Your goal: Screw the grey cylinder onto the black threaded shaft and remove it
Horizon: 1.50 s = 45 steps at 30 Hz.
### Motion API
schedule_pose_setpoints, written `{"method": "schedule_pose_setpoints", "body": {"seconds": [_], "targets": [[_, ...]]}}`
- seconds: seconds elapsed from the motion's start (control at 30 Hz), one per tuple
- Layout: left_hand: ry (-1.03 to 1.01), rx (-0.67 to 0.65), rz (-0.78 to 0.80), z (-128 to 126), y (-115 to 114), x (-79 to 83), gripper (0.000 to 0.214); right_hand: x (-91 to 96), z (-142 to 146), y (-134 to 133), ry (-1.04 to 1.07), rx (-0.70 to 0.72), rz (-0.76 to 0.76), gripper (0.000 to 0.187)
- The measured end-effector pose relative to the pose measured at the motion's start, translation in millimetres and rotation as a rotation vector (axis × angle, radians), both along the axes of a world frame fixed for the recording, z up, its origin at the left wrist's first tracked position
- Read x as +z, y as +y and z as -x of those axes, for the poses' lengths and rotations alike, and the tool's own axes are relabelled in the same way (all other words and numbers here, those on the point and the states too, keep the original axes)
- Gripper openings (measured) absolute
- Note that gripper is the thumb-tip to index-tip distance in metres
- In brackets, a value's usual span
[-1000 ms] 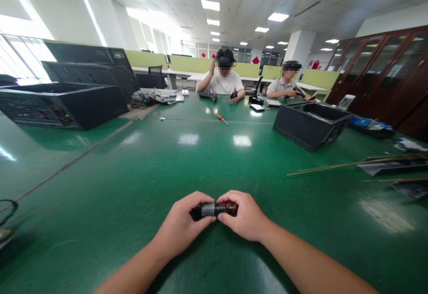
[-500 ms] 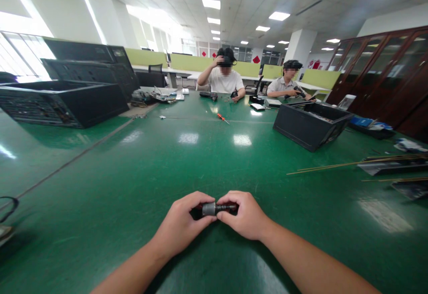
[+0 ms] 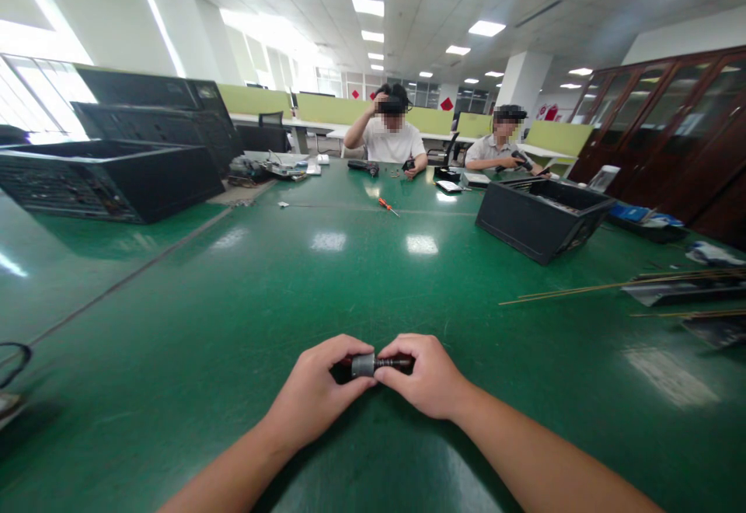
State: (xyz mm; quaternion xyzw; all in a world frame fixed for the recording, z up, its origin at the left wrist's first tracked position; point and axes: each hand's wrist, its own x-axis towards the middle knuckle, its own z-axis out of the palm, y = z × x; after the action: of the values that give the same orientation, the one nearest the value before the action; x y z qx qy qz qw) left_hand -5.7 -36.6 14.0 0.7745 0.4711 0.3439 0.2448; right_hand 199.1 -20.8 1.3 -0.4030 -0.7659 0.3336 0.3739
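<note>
One cylindrical part [image 3: 368, 364] lies between my left hand [image 3: 318, 381], pinching its grey sleeve [image 3: 362, 366], and my right hand [image 3: 432, 377], pinching its ringed shaft [image 3: 388, 362], long axis running left-to-right, neither nearer.

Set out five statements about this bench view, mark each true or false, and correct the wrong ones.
1. The left hand and the right hand both grip the small dark part with the grey band. True.
2. The orange screwdriver is in the right hand. False: it lies on the green table, beyond both hands.
3. Thin yellowish rods show on the right-hand side of the view. True.
4. The person in the white shirt has both hands down at the table. False: one hand is raised to the head.
5. The open black case on the right stands apart from the right hand. True.
</note>
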Motion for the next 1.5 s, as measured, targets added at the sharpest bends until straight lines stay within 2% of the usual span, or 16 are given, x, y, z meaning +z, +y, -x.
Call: {"method": "schedule_pose_setpoints", "body": {"seconds": [1.13, 1.5], "targets": [[0.004, 0.038, 0.014, 1.5, -1.2, -0.9, 0.020, 2.3, -0.3, 0.7, -0.034, -0.020, -0.026, 0.006], [0.005, 0.061, 0.012, 0.4, -0.1, 1.8, 0.019, 1.2, -0.3, 1.5, -0.013, -0.035, 0.034, 0.006]]}}
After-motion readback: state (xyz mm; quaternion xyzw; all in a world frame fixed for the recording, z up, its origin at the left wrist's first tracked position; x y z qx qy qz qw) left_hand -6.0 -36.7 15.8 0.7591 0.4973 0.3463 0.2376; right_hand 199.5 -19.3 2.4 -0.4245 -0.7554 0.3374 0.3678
